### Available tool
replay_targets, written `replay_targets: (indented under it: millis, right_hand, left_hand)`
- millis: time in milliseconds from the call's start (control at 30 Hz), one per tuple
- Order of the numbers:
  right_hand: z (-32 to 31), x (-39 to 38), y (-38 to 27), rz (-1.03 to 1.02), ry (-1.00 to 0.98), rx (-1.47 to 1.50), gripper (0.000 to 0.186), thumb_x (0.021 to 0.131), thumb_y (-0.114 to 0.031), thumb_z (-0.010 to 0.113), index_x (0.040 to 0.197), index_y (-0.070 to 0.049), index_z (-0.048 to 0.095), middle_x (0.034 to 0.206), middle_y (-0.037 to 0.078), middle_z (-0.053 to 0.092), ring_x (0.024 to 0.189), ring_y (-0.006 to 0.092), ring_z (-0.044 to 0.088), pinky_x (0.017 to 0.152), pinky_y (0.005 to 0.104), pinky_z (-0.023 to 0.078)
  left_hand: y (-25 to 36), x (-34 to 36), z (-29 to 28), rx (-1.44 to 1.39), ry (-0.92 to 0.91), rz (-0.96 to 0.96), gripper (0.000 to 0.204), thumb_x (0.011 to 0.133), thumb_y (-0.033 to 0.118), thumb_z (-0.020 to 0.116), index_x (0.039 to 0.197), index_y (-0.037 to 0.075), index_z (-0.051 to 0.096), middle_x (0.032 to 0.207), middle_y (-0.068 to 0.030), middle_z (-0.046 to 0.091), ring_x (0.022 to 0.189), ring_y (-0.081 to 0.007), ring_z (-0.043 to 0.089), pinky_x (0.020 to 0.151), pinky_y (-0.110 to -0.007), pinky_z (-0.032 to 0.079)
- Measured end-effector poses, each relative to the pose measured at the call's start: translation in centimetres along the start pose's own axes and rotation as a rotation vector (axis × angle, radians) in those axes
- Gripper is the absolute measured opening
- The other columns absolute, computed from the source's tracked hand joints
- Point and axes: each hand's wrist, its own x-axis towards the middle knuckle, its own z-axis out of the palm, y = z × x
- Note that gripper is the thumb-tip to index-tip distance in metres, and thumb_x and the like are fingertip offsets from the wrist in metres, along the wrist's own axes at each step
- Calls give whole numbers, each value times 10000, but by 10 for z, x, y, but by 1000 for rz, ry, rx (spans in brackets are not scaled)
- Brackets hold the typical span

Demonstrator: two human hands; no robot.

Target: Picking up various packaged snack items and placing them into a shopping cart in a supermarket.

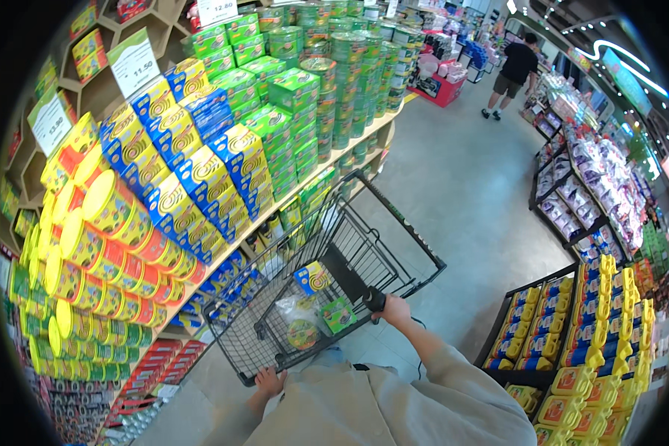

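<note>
A black wire shopping cart (256, 334) stands right in front of me, turned sideways along the shelf. My right hand (394, 310) is wrapped round a black part at the cart's near right corner. At the near left corner, the fingers of my left hand (270, 380) curl over the basket's rim. Inside the basket lie a blue and yellow box (312, 277) with a spiral print, a green box (338, 316) and a round green and yellow tin (302, 335). Beside the tin is a crumpled clear plastic bag (291, 305).
Along the left, a wooden shelf (264, 217) bears stacked yellow tubs (82, 238), blue and yellow boxes (197, 175), green boxes (293, 89) and tins. A rack of yellow-capped bottles (583, 334) stands at the right. Grey floor (453, 178) leads to a person in black (516, 67).
</note>
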Motion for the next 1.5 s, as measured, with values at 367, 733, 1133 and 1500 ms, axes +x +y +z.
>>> replay_targets:
  millis: [367,733,1133,1500]
  right_hand:
    - [-11,38,12,-8,-32,-4,665,543,-477,847,989,-51,598,974,137,658,926,327,640,791,419,521]
    - [-39,83,19,51,-80,25,660,542,-421,861,1008,-45,582,1021,141,644,980,344,621,840,436,509]
    - [-76,121,44,-53,-135,-12,650,540,-430,861,1003,-53,602,1020,140,649,971,324,631,821,424,520]
    - [-82,167,100,-206,-4,-12,607,484,-375,902,928,-44,654,873,171,686,828,360,659,709,445,522]
  left_hand:
    - [14,30,2,-30,99,78,696,868,597,455,1280,36,446,1362,-233,342,1268,-411,267,1042,-561,137]
    - [29,146,49,445,793,329,451,867,516,527,959,75,553,1015,-113,568,875,-322,531,803,-449,407]
    - [61,143,52,138,521,8,547,836,569,538,1021,55,569,1013,-170,550,953,-374,510,864,-516,372]
    - [197,63,9,174,175,-224,961,817,797,263,1259,-16,523,1233,-265,532,1231,-390,428,1049,-498,282]
